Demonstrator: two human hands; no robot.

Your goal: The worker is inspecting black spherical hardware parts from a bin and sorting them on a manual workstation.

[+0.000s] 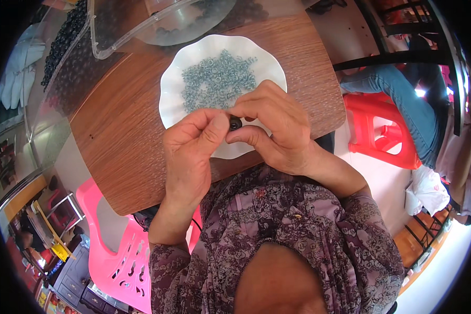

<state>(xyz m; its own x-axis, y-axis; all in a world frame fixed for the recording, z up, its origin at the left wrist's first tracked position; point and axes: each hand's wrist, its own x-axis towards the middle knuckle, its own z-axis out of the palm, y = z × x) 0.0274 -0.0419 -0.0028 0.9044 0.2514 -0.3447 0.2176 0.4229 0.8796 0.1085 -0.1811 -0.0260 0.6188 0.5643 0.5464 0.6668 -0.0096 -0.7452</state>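
Black and shiny, a small round piece (236,124) sits where two bare hands meet, over the near part of a white plate (171,99) with a wavy edge. I watch from far away, looking down from the head. The piece lies just right of the left hand (192,144), whose thumb and first finger look pinched on its left edge. From the right hand (280,123), it lies to the left, between the thumb below and the first finger above. I cannot tell if those two squeeze it or only stand around it. Both hands are right there, so I can call neither one nearer. The piece looks round to me (fingers hide a good bit of it), so I cannot see a long way along it. A bright spot shows on the side facing up at me, but I cannot tell which way it points. Little see-through rings (214,76) lie on the plate, just beyond the fingers.
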